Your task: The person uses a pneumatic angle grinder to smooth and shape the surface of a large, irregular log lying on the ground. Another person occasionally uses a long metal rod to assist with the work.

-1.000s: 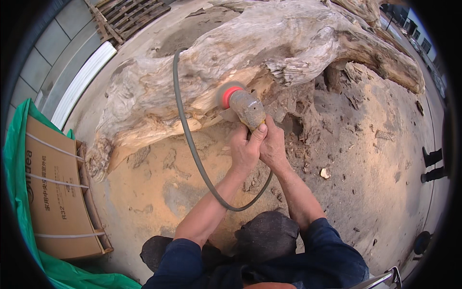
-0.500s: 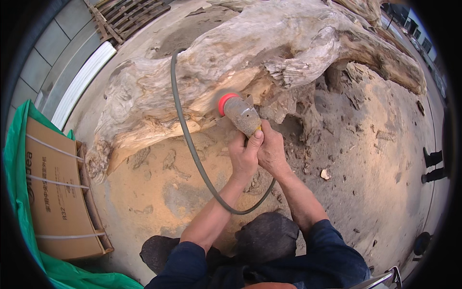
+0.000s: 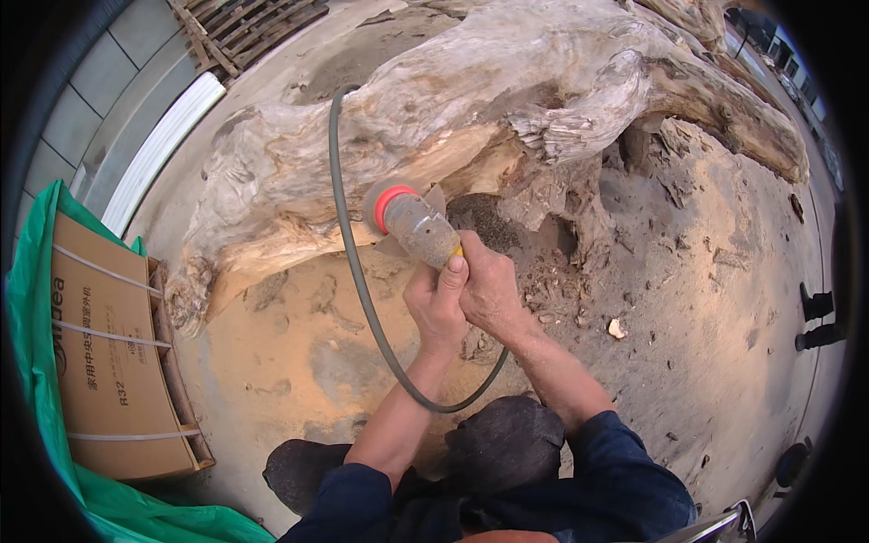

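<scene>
Both of my hands are closed around the rear of a dust-covered angle grinder with a red ring at its head. My left hand wraps it from the left, thumb along the top. My right hand grips beside it, and the two touch. The grinder's disc is smeared by motion against the near side of a large weathered driftwood trunk. Pale, freshly bared wood shows around it. A grey-green hose loops from over the trunk down across my left forearm.
Sawdust and bark scraps cover the ground below the trunk. At the left stands a strapped cardboard box with green sheeting. Wooden pallets and white strips lie farther back. A person's dark-clad legs show at the right edge.
Both hands have moved the grinder left and slightly down along the trunk. Its head tilts more to the left, uncovering a dark hollow beside it.
</scene>
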Motion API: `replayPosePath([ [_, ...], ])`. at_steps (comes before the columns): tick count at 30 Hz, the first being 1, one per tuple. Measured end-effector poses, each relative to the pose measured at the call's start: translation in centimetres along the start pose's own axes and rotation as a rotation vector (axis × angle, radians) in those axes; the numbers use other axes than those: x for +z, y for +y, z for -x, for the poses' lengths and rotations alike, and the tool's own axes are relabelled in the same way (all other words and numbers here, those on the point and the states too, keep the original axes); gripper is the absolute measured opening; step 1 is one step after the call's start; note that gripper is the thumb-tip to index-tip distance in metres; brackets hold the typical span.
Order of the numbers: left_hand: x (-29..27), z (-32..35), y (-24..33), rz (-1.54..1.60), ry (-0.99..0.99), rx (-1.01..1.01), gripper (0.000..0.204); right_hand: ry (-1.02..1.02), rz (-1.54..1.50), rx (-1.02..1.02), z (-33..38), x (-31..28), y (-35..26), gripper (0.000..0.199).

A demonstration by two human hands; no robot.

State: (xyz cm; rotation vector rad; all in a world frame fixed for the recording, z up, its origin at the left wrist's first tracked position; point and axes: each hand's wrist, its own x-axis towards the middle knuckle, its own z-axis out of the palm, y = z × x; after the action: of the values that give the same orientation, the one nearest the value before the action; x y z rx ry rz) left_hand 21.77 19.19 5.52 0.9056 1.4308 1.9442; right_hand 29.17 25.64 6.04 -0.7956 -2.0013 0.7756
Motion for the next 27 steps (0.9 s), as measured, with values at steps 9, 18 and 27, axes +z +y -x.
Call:
replayPosePath([
  [9,3.8,-4.1,0.9,-0.094,-0.254,-0.01,0.043,0.17,-0.038,0.168,-2.0,-3.3,0.5,0.028],
  [18,2.1,-0.8,-0.1,0.02,-0.073,-0.005,0.042,0.056,0.035,0.077,0.1,-1.4,1.6,0.026],
  [27,7.1,-4.7,-1.7,-0.049,-0.315,-0.047,0.044,0.218,0.018,0.238,-2.1,-5.3,4.2,0.028],
])
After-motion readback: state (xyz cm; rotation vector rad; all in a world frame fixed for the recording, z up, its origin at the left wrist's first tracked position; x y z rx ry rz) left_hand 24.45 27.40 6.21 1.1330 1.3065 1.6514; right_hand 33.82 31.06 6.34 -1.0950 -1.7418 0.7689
